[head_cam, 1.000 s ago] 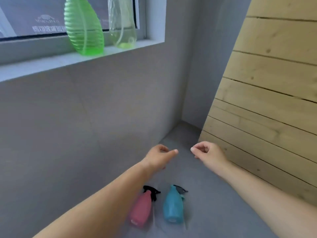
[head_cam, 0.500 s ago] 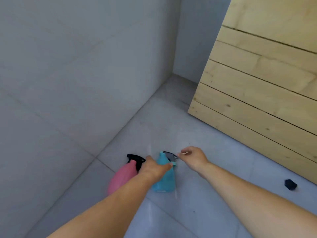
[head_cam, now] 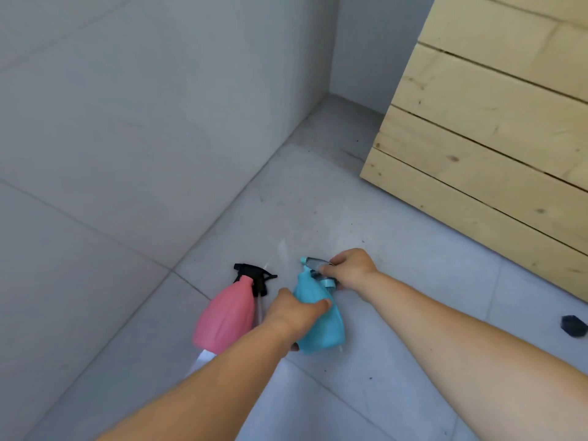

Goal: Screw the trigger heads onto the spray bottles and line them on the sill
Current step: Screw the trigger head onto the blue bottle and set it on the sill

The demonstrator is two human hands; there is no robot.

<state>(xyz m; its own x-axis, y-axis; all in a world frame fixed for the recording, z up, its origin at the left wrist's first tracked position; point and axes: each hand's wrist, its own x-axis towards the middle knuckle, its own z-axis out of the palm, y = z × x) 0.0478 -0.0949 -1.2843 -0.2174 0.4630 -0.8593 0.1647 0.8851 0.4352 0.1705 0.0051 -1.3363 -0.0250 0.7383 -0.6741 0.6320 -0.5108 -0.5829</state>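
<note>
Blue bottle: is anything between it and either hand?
Nothing visible. The left hand grips the blue bottle and the right hand holds its trigger head; the pink bottle lies beside it.

Two spray bottles: one pink spray bottle (head_cam: 224, 316) just left of the left grip (head_cam: 296, 313), and one turquoise spray bottle (head_cam: 321, 329) with that grip curled around its body.

Two trigger heads: one black trigger head (head_cam: 254, 276) at the pink bottle's neck, left of both grips, and one grey-and-turquoise trigger head (head_cam: 315, 265) pinched in the right grip (head_cam: 350, 270).

Two grips, both bare, both on the turquoise bottle and its head.

One small dark object (head_cam: 573, 326) on the floor (head_cam: 397, 361), well to the right of the right grip.

One wall of pale wooden planks (head_cam: 493, 122), beyond the right grip.
</note>
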